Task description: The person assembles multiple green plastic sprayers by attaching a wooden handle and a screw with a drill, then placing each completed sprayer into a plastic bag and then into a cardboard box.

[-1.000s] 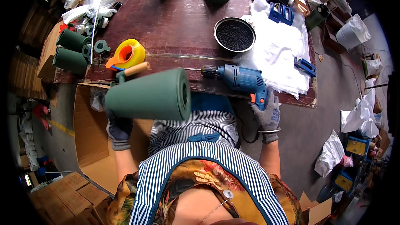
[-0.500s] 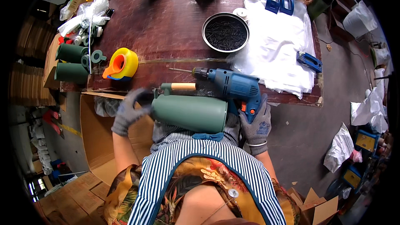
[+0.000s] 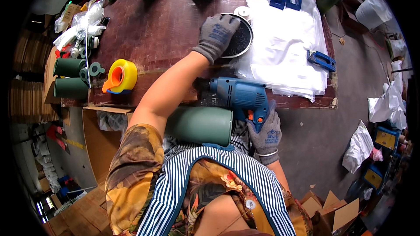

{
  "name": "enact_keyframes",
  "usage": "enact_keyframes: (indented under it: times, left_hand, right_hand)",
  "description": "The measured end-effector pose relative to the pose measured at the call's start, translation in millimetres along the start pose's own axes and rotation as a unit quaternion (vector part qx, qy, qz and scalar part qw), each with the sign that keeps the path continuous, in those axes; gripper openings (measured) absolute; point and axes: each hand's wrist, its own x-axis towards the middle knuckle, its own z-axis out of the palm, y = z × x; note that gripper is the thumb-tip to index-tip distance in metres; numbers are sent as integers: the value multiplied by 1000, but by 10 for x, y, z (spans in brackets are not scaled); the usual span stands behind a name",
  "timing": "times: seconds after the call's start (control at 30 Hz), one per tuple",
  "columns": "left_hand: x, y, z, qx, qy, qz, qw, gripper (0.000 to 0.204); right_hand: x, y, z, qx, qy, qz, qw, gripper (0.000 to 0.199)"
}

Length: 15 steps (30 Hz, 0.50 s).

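My left hand (image 3: pixel 217 36), in a grey glove, reaches into a round metal bowl (image 3: pixel 250 43) of dark screws (image 3: pixel 234 46). Its fingers curl down among the screws, and the fingertips are hidden. In my gloved right hand (image 3: pixel 265 133) is the handle of a blue power drill (image 3: pixel 245 94), which rests along the table's front edge and points left. A green metal bottle (image 3: pixel 199 124) lies on its side across my lap, below the drill. My left forearm hides the bottle's left end and its handle.
A yellow tape roll (image 3: pixel 127 75) with an orange part sits on the dark red table (image 3: pixel 175 22). White plastic bags (image 3: pixel 284 48) and a blue tool (image 3: pixel 321 60) lie right. Green cylinders (image 3: pixel 71 87) stand out at left; an open carton (image 3: pixel 94 140) is below the table edge.
My left hand has left the bottle's left end and moved up and right into the bowl of screws. My right hand keeps the drill in nearly the same place.
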Motion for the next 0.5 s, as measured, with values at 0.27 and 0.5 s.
enact_keyframes:
  times: [0.27, 0.5]
  left_hand:
    - [-1356, -786, -581, -693, 35, -505, 513, 28]
    - [-2178, -975, -686, -211, -116, -37, 970, 34]
  right_hand:
    - [-68, 102, -100, 247, -31, 49, 967, 96]
    - [-157, 51, -36, 294, -26, 89, 951, 92]
